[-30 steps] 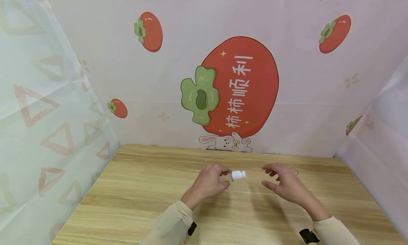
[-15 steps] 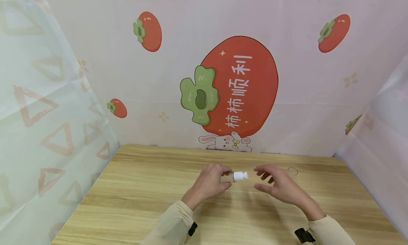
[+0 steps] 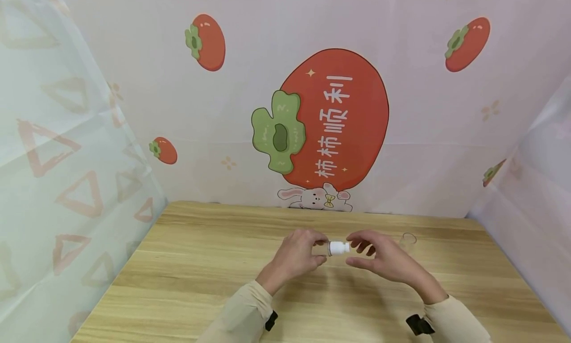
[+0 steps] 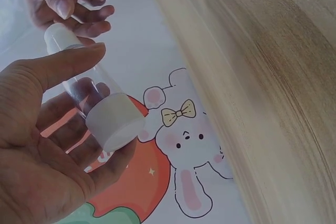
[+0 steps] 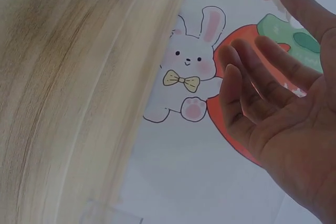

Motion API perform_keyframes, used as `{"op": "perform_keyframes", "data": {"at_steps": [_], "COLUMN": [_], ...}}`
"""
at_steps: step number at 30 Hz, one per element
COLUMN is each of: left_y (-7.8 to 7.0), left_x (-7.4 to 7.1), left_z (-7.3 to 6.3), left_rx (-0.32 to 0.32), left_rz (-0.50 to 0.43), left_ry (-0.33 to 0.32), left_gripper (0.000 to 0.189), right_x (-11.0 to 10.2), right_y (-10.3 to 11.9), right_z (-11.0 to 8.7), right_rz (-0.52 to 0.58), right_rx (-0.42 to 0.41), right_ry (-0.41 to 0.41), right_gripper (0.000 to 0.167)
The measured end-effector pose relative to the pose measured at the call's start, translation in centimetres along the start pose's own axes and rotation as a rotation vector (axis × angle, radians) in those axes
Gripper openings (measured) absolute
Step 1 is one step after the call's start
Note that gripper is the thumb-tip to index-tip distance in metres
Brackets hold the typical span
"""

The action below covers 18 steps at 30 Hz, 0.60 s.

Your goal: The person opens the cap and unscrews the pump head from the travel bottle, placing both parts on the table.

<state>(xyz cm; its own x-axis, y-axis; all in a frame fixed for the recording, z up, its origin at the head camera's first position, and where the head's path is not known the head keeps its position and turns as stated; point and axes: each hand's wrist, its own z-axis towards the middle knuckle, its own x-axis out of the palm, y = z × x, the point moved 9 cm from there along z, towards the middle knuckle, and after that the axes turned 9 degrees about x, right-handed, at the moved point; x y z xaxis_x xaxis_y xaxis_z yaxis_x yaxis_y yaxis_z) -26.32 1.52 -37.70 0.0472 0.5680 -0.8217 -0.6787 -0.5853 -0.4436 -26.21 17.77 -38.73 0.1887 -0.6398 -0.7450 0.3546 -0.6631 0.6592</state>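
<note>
A small pump bottle (image 3: 339,248) with a clear body, a white base and a white top lies sideways above the table. My left hand (image 3: 294,254) grips it round the body, thumb on one side and fingers on the other; the left wrist view shows the white base (image 4: 115,121) and white top (image 4: 60,38) at its two ends. My right hand (image 3: 381,256) is held just right of the top. Its fingers (image 5: 252,72) are loosely bent, with the thumb spread apart. Whether any fingertip touches the top is hard to tell.
A clear, cup-like cap (image 3: 408,240) stands on the wooden table (image 3: 200,273) to the right of my right hand, its rim faintly visible. Behind the table hangs a printed backdrop (image 3: 419,174), with more sheets at both sides.
My right hand has moved left, closing up to the bottle's top and uncovering the clear cap. My left hand has shifted slightly right with the bottle.
</note>
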Motion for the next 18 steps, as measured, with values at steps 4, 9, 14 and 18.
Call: {"op": "perform_keyframes", "data": {"at_steps": [4, 9, 14, 18], "left_y": [-0.3, -0.5, -0.9, -1.1], "left_x": [-0.1, 0.0, 0.1, 0.0], "left_z": [0.0, 0.0, 0.0, 0.0], "left_rx": [0.015, 0.010, 0.014, 0.026], "left_rz": [0.025, 0.060, 0.104, 0.133], "left_ry": [-0.007, -0.005, -0.010, -0.019], "left_gripper": [0.029, 0.030, 0.030, 0.030], "right_x": [0.2, 0.5, 0.7, 1.0], "right_y": [0.4, 0.8, 1.2, 1.2], "right_z": [0.2, 0.3, 0.5, 0.6], "right_rz": [0.015, 0.026, 0.034, 0.041], "right_rx": [-0.011, -0.016, -0.022, -0.026], "right_ry": [0.015, 0.033, 0.040, 0.047], "right_gripper": [0.042, 0.042, 0.040, 0.038]}}
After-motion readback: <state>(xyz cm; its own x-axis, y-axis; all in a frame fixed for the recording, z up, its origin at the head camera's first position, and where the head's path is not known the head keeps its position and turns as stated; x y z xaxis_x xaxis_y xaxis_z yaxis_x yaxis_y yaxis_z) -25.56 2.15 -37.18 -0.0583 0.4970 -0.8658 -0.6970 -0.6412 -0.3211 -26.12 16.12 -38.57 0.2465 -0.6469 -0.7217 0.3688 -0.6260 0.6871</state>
